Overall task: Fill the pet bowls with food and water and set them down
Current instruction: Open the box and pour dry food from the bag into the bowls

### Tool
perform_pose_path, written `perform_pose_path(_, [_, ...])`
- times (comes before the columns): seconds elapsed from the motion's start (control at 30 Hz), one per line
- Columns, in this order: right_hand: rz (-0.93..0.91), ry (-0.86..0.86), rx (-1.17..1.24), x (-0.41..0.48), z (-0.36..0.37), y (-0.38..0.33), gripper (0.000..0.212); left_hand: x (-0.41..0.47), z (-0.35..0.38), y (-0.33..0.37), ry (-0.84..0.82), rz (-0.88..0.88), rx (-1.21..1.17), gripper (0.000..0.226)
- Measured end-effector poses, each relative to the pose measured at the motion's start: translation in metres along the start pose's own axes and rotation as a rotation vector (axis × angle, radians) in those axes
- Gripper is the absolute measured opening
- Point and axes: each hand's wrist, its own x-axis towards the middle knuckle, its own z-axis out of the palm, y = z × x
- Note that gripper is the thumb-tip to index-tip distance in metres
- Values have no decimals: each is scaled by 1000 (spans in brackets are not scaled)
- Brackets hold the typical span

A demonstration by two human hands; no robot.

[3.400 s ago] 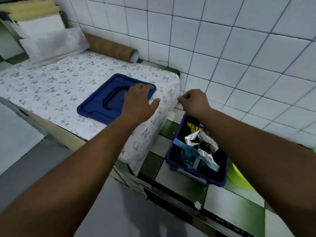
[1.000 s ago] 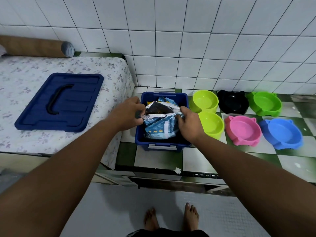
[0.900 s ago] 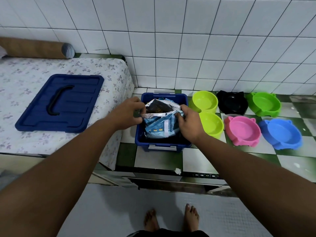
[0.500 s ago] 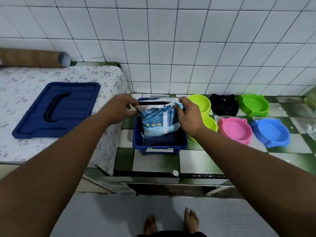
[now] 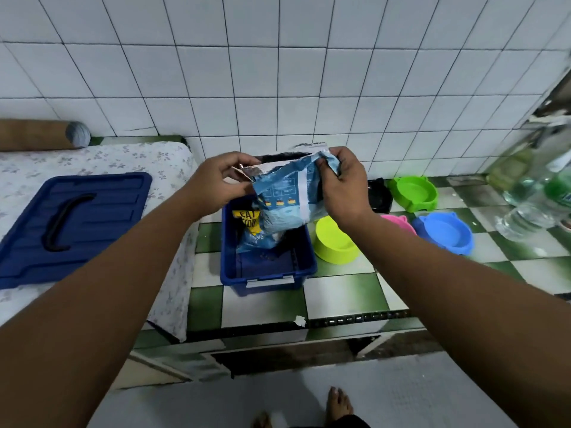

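Observation:
A light blue pet food bag [image 5: 282, 200] hangs half lifted out of the blue storage bin [image 5: 268, 273] on the tiled counter. My left hand [image 5: 221, 180] pinches the bag's top left corner and my right hand [image 5: 341, 183] grips its top right corner. Right of the bin stand several cat-shaped bowls: a yellow-green bowl [image 5: 335, 242], a pink bowl [image 5: 398, 222] mostly behind my right forearm, a blue bowl [image 5: 443, 231], a black bowl [image 5: 379, 196] and a green bowl [image 5: 414, 193].
The bin's blue lid [image 5: 68, 223] lies on a floral-covered raised surface [image 5: 173, 162] at the left, with a cardboard tube [image 5: 40, 134] behind it. Clear plastic water bottles [image 5: 537, 199] stand at the far right. The counter edge [image 5: 340, 321] runs below the bin.
Both hands have raised the food bag up out of the bin, and its lower yellow-printed part now shows. The camera has tilted, bringing the bottles at the right into view.

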Motion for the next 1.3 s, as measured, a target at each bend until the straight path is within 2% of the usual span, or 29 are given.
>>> perform_pose_path(0.1, [16, 80, 22, 3, -18, 0, 4, 14, 19, 10, -13, 20, -58, 44])
perform_pose_path(0.2, [45, 138, 29, 14, -40, 7, 4, 29, 46, 21, 1, 25, -165, 58])
perform_pose_path(0.3, [50, 183, 26, 28, -65, 15, 5, 46, 82, 26, 23, -49, -343, 72])
perform_pose_path(0.37, [48, 207, 36, 40, -82, 22, 6, 57, 111, 26, -20, -134, -406, 76])
perform_pose_path(0.5, [58, 222, 67, 69, -119, 44, 6, 82, 180, 21, -141, -247, -381, 86])
perform_pose_path(0.57, [61, 180, 58, 85, -140, 60, 7, 100, 214, 20, -136, -259, -322, 93])
perform_pose_path(0.67, [71, 136, 55, 111, -175, 85, 5, 128, 257, 21, -75, -284, -356, 100])
perform_pose_path(0.9, [96, 45, -11, 166, -226, 138, 5, 175, 345, 13, -61, -380, -506, 92])
perform_pose_path(1.03, [80, -41, -116, 190, -242, 164, 5, 192, 393, 15, 1, -471, -587, 61])
perform_pose_path(1.2, [82, -113, -268, 211, -254, 194, 10, 207, 437, 8, -18, -633, -719, 69])
perform_pose_path(1.3, [65, -166, -356, 223, -258, 204, 16, 213, 457, 10, 10, -672, -835, 50])
